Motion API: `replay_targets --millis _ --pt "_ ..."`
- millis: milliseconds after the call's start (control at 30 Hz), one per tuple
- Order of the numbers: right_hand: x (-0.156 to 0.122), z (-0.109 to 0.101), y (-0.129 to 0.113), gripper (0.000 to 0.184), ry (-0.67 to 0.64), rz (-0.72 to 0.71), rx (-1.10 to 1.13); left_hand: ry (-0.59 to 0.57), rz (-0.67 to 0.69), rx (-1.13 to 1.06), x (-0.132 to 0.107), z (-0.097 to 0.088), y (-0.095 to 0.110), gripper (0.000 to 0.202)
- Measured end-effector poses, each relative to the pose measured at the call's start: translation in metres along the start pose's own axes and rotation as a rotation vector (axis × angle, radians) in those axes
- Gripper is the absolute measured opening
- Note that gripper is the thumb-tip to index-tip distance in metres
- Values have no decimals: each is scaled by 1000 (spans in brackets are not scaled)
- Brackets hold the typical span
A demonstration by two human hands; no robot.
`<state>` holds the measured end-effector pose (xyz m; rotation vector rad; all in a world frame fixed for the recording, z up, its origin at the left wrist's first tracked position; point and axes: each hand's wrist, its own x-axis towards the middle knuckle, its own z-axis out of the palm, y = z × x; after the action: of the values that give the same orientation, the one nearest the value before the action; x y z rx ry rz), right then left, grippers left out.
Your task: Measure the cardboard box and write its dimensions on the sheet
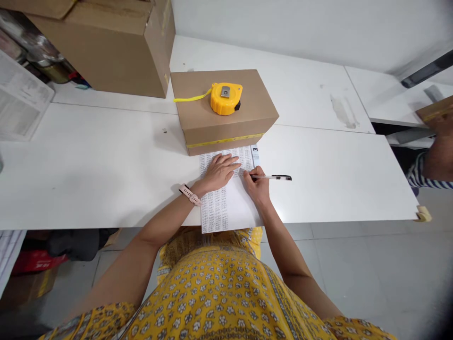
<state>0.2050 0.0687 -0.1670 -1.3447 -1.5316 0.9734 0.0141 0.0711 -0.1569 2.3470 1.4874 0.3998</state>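
A printed sheet of paper [226, 208] lies at the near edge of the white table [106, 165]. My left hand [219, 172] rests flat on it with fingers stretched out; a pink watch sits on that wrist. My right hand [257, 185] is closed round a pen [274, 177], its tip on the paper. Just beyond the sheet stands a small cardboard box [226, 123] with yellow tape along its front. A yellow tape measure [225, 98] lies on top of the box, a short length of tape pulled out to the left.
A large cardboard box [116, 47] stands at the back left, with jars and papers [21, 94] beside it. Another person's arm in a striped sleeve [430, 172] shows at the right edge. A roll of tape [423, 215] sits at the table's right corner.
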Motion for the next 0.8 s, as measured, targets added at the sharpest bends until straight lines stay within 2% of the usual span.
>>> replay_targets --millis 467,800 --pt "0 1 -5 32 55 -19 2 8 7 -2 0 -1 0 43" --pt "2 0 -1 31 37 -26 -3 10 8 -7 0 0 0 43"
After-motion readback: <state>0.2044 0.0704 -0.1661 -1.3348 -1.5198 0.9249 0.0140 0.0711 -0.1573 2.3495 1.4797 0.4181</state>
